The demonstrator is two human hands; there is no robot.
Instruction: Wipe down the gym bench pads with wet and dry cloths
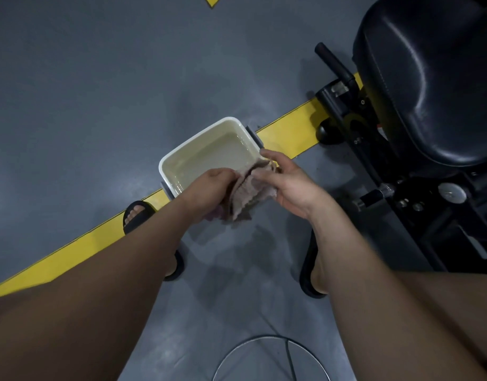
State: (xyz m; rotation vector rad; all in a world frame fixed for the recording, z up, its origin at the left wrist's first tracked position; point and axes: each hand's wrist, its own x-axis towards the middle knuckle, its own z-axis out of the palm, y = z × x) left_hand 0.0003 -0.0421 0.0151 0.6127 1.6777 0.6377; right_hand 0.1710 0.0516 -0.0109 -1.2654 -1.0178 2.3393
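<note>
wetting step: cloth (247,191) bunched over the near corner of the water tub (231,120), gripped by left hand (212,188), pinched by right hand (286,185), possibly mid-wring. next: squeeze out, carry to bench pad (429,78), well apart.

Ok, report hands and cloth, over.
Left hand and right hand both grip cloth, by basin's near edge. Water in basin. Pad at right, unobstructed.
</note>
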